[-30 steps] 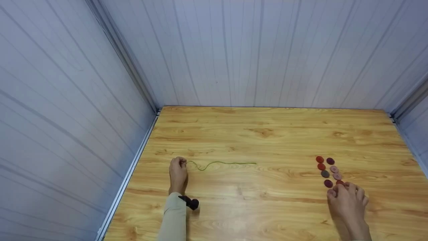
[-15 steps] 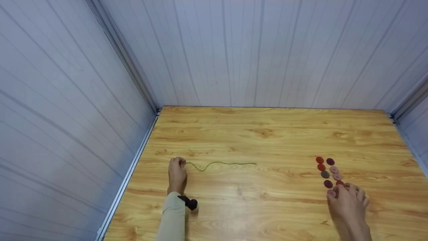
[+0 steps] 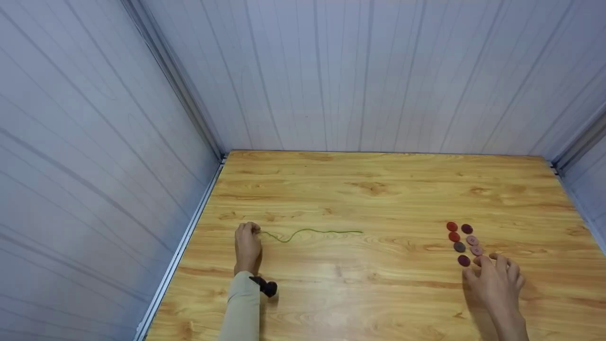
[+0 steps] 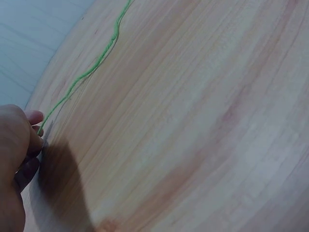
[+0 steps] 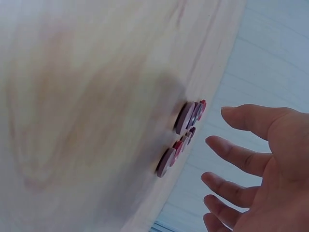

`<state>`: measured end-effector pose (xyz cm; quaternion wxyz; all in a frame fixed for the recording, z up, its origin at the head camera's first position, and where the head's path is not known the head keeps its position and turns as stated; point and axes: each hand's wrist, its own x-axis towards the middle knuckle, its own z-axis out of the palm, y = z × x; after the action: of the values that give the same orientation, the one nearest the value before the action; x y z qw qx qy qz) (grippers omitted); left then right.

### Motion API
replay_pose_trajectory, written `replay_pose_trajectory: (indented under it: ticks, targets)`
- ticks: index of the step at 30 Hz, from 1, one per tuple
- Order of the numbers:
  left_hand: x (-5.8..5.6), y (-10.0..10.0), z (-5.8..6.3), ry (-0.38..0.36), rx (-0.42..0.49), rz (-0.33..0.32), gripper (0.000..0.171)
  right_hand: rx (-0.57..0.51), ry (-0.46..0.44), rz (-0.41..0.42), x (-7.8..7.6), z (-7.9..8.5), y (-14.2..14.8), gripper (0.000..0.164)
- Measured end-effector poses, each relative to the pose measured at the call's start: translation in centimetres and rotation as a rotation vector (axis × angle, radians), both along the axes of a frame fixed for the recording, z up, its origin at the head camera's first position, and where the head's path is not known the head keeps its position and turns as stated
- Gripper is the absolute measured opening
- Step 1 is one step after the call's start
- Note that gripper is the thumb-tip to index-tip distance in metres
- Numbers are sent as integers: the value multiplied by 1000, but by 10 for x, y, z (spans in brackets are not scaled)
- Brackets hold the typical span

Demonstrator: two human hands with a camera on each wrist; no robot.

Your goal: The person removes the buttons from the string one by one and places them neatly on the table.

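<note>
On the left, my left hand (image 3: 247, 246) pinches one end of a thin green string (image 3: 326, 231); the left wrist view shows the string (image 4: 96, 63) coming out between thumb and fingers. The string runs rightward across the table in a wave, then nearly straight. My right hand (image 3: 494, 284) hovers by the near end of two rows of round buttons: red (image 3: 452, 226), purple (image 3: 464, 260), grey (image 3: 459, 246) and pink (image 3: 472, 240). In the right wrist view that hand (image 5: 260, 164) has its fingers spread and holds nothing. In the head view it hides the nearest buttons.
The wood-grain table (image 3: 374, 293) carries the string and buttons. Pale panel walls (image 3: 293, 76) rise behind it and at both sides, with a metal rail (image 3: 184, 241) along the left edge. A black device (image 3: 265, 286) is strapped to my left wrist.
My left hand has shifted slightly left, with the string's end still pinched. The right hand's fingers have spread, and the nearest red and pink buttons are now hidden behind them.
</note>
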<state>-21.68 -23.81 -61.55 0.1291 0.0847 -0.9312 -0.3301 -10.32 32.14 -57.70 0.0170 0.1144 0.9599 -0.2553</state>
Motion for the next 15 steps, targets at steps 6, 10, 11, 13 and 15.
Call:
replay_pose_trajectory:
  ticks: [6,10,11,13,15]
  targets:
    - [1,-6,2,-2,10,-22,31,27,23,7,-4,6,-4,44]
    - [-1,-7,4,11,5,-22,28,45,61,16,-7,11,-9,41]
    - [-2,-6,5,12,1,-14,26,44,76,19,-8,12,-10,39]
    - [-3,-5,7,26,-10,5,23,44,107,24,-10,15,-14,35]
    - [-5,-3,9,34,-8,25,21,47,143,29,-14,17,-19,34]
